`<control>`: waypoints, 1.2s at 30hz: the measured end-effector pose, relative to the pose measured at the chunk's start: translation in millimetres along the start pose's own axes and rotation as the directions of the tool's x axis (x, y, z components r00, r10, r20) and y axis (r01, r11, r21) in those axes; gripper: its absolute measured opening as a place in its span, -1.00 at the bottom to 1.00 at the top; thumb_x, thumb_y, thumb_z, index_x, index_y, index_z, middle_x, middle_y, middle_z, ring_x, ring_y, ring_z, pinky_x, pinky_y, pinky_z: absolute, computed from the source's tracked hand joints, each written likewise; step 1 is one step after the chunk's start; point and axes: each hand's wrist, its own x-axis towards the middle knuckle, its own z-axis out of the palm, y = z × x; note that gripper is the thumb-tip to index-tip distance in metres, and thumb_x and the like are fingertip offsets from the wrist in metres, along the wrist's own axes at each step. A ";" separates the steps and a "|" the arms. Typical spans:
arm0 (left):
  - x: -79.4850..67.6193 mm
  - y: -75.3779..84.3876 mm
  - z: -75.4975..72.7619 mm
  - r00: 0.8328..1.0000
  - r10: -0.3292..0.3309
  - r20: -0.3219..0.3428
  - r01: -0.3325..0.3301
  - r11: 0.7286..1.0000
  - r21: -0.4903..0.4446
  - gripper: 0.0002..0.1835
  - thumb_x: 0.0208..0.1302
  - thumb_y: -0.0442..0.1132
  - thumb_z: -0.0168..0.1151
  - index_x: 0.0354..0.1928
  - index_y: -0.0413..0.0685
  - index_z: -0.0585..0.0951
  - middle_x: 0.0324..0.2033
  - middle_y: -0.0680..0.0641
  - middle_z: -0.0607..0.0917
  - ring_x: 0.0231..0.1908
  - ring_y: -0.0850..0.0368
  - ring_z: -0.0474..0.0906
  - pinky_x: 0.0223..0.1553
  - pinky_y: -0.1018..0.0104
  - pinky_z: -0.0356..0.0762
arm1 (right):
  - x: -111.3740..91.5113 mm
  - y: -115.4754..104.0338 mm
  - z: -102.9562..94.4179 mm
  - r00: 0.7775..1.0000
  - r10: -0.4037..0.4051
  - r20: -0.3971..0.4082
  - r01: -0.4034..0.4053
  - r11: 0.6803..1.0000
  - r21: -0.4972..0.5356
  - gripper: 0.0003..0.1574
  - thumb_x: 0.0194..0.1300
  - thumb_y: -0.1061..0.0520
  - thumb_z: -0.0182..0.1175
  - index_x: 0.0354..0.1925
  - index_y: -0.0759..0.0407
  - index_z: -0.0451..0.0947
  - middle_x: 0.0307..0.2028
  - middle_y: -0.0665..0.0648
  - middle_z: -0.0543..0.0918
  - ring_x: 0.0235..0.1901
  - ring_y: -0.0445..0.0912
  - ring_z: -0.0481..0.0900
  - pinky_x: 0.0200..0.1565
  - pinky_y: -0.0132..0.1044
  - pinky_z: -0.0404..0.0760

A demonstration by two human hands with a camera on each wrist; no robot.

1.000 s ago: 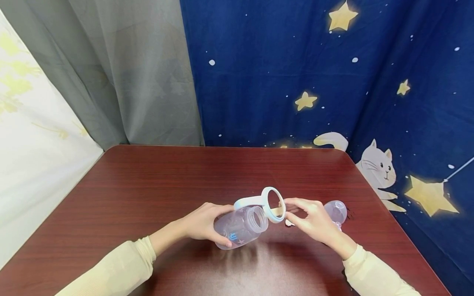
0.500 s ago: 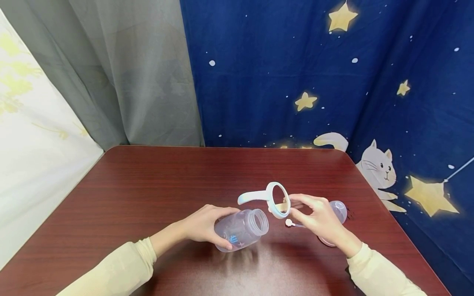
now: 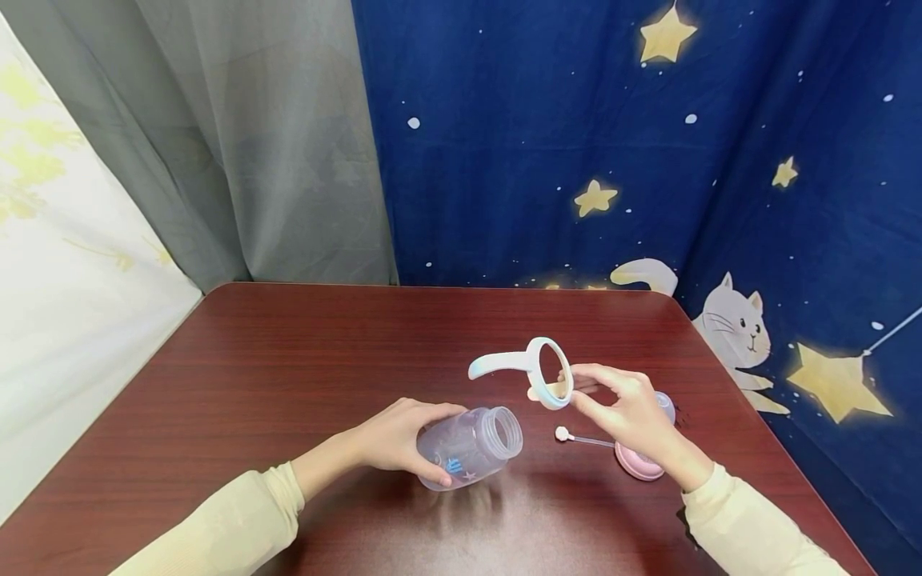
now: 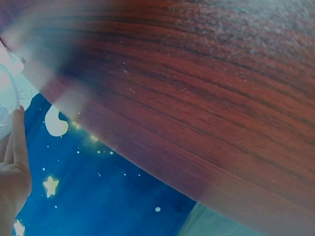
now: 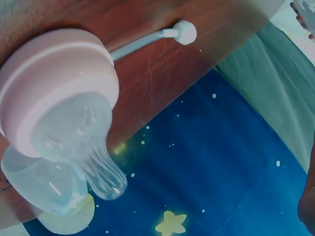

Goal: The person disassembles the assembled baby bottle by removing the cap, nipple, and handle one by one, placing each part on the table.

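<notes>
My left hand (image 3: 403,436) grips a clear baby bottle (image 3: 461,452), tilted with its uncapped, threaded mouth toward the right. Part of that hand and bottle shows at the left edge of the left wrist view. Above and right of the mouth, my right hand (image 3: 627,412) pinches the rim of a pale blue and white bottle handle ring (image 3: 535,364) between thumb and fingers. The ring is apart from the bottle. Behind the right hand lies a pink collar (image 5: 64,69) with a clear nipple (image 5: 106,167) and a straw ending in a white weight (image 5: 185,32).
A clear dome cap (image 5: 44,182) lies beside the pink collar, partly hidden by the right hand in the head view. The brown table (image 3: 324,344) meets a grey curtain (image 3: 302,160) and a blue starry curtain (image 3: 519,160) at its far edge.
The handle ring has come away from the bottle neck, rising up and to the right in my right hand. More of the collar and straw is uncovered. My left hand stays nearly still.
</notes>
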 end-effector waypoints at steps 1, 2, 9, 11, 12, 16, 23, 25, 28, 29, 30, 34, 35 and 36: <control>0.1 0.1 0.1 1.000 0.003 -0.001 -0.003 1.000 0.001 -0.18 -0.24 0.28 0.31 0.12 0.06 0.39 -0.21 0.16 0.57 -0.32 0.39 0.46 -0.37 0.49 0.42 | 1.0 0.0 -1.1 1.000 -0.014 -0.008 0.014 1.000 -0.004 -0.56 -0.12 0.40 0.32 -0.16 0.25 0.54 -0.31 0.03 0.63 -0.37 -0.21 0.59 -0.27 -0.45 0.47; 0.1 0.2 0.2 1.000 0.007 -0.003 -0.007 1.000 0.004 -0.18 -0.24 0.28 0.31 0.11 0.06 0.39 -0.21 0.16 0.57 -0.32 0.39 0.46 -0.37 0.49 0.42 | 2.2 -0.6 -2.3 1.000 -0.016 -0.012 0.016 1.000 -0.002 -0.55 -0.12 0.39 0.32 -0.16 0.24 0.54 -0.31 0.03 0.63 -0.37 -0.21 0.59 -0.26 -0.46 0.46; 0.4 0.2 1.4 1.000 0.009 -0.003 -0.009 1.000 -0.010 -0.18 -0.25 0.27 0.31 0.11 0.06 0.39 -0.22 0.18 0.57 -0.34 0.40 0.46 -0.38 0.47 0.43 | 9.0 -3.7 -10.8 1.000 -0.003 -0.024 0.002 0.999 -0.039 -0.55 -0.12 0.38 0.33 -0.16 0.23 0.54 -0.32 0.00 0.63 -0.37 -0.23 0.58 -0.24 -0.48 0.44; 0.7 0.6 1.2 1.000 0.013 -0.005 -0.014 1.000 -0.009 -0.19 -0.25 0.27 0.31 0.11 0.06 0.39 -0.22 0.18 0.57 -0.34 0.40 0.46 -0.38 0.48 0.42 | 11.0 -4.2 -12.8 1.000 -0.002 -0.031 0.001 0.999 -0.045 -0.56 -0.13 0.39 0.33 -0.17 0.25 0.54 -0.32 0.00 0.63 -0.36 -0.22 0.58 -0.25 -0.47 0.44; 0.8 0.7 1.2 1.000 0.016 -0.005 -0.016 1.000 -0.008 -0.19 -0.25 0.27 0.31 0.10 0.06 0.40 -0.22 0.18 0.57 -0.34 0.40 0.46 -0.38 0.49 0.42 | 12.1 -4.6 -13.6 0.999 -0.001 -0.035 -0.001 0.999 -0.049 -0.56 -0.13 0.39 0.33 -0.17 0.25 0.54 -0.33 0.00 0.63 -0.36 -0.22 0.58 -0.25 -0.47 0.44; 1.6 1.8 0.6 1.000 0.019 -0.005 -0.019 1.000 -0.003 -0.19 -0.24 0.27 0.31 0.10 0.06 0.40 -0.23 0.18 0.57 -0.34 0.40 0.46 -0.38 0.50 0.41 | 15.8 -5.6 -16.4 0.999 0.011 -0.051 -0.014 0.999 -0.052 -0.56 -0.14 0.40 0.33 -0.18 0.25 0.55 -0.34 0.00 0.63 -0.35 -0.22 0.58 -0.26 -0.46 0.45; 1.3 1.7 0.6 1.000 0.011 0.004 -0.011 1.000 -0.007 -0.20 -0.24 0.26 0.32 0.10 0.07 0.40 -0.23 0.18 0.57 -0.34 0.40 0.46 -0.37 0.48 0.42 | 21.4 -6.6 -18.3 0.996 0.006 -0.085 -0.012 0.997 -0.072 -0.55 -0.17 0.42 0.34 -0.19 0.24 0.56 -0.37 0.01 0.64 -0.37 -0.25 0.58 -0.28 -0.47 0.46; 1.3 1.4 0.8 1.000 0.014 0.003 -0.014 1.000 -0.007 -0.20 -0.24 0.26 0.32 0.10 0.07 0.40 -0.23 0.18 0.57 -0.34 0.40 0.46 -0.38 0.48 0.42 | 23.1 -7.5 -18.8 0.996 0.013 -0.091 -0.018 0.998 -0.059 -0.56 -0.17 0.43 0.34 -0.20 0.25 0.56 -0.37 0.02 0.64 -0.37 -0.25 0.58 -0.28 -0.46 0.46; 1.7 1.1 0.7 1.000 0.022 0.001 -0.022 1.000 -0.009 -0.20 -0.24 0.25 0.32 0.10 0.06 0.40 -0.22 0.18 0.57 -0.34 0.39 0.46 -0.38 0.49 0.42 | 26.5 -9.8 -20.4 0.994 0.024 -0.106 -0.028 0.999 -0.037 -0.56 -0.17 0.44 0.33 -0.21 0.26 0.56 -0.37 0.05 0.64 -0.36 -0.23 0.58 -0.28 -0.45 0.47; 1.9 1.2 0.5 1.000 0.022 0.000 -0.022 1.000 -0.009 -0.20 -0.24 0.25 0.32 0.10 0.07 0.40 -0.22 0.18 0.57 -0.34 0.39 0.46 -0.38 0.49 0.41 | 27.7 -10.5 -20.9 0.993 0.023 -0.112 -0.026 0.999 -0.031 -0.56 -0.17 0.45 0.33 -0.21 0.27 0.56 -0.37 0.06 0.64 -0.36 -0.22 0.59 -0.29 -0.45 0.48; 2.0 1.1 0.4 1.000 0.021 0.001 -0.021 1.000 -0.011 -0.20 -0.24 0.25 0.32 0.10 0.07 0.40 -0.22 0.18 0.57 -0.34 0.39 0.46 -0.38 0.49 0.41 | 29.1 -11.2 -21.5 0.993 0.025 -0.118 -0.028 0.999 -0.025 -0.56 -0.17 0.46 0.32 -0.21 0.28 0.56 -0.38 0.07 0.64 -0.36 -0.22 0.59 -0.30 -0.44 0.48; 2.0 1.5 -0.4 1.000 0.012 0.007 -0.012 1.000 -0.019 -0.20 -0.23 0.26 0.32 0.11 0.09 0.39 -0.22 0.19 0.56 -0.33 0.39 0.46 -0.37 0.49 0.41 | 34.3 -12.3 -23.3 0.989 0.040 -0.143 -0.041 0.999 -0.009 -0.58 -0.15 0.48 0.30 -0.21 0.31 0.55 -0.39 0.09 0.64 -0.36 -0.22 0.59 -0.34 -0.44 0.49; 2.0 1.4 -0.4 1.000 0.010 0.009 -0.010 1.000 -0.021 -0.20 -0.23 0.25 0.32 0.11 0.09 0.39 -0.22 0.19 0.56 -0.33 0.38 0.46 -0.37 0.49 0.41 | 35.7 -12.2 -23.7 0.988 0.045 -0.148 -0.047 0.999 -0.006 -0.58 -0.15 0.48 0.30 -0.21 0.32 0.55 -0.39 0.10 0.64 -0.36 -0.22 0.59 -0.34 -0.44 0.50; 2.1 1.4 -0.3 1.000 0.010 0.009 -0.009 1.000 -0.022 -0.20 -0.23 0.25 0.32 0.11 0.09 0.39 -0.22 0.19 0.56 -0.33 0.38 0.46 -0.37 0.49 0.41 | 37.0 -12.0 -24.0 0.987 0.054 -0.154 -0.055 0.998 -0.003 -0.58 -0.15 0.48 0.30 -0.21 0.32 0.55 -0.39 0.10 0.64 -0.36 -0.23 0.59 -0.35 -0.44 0.50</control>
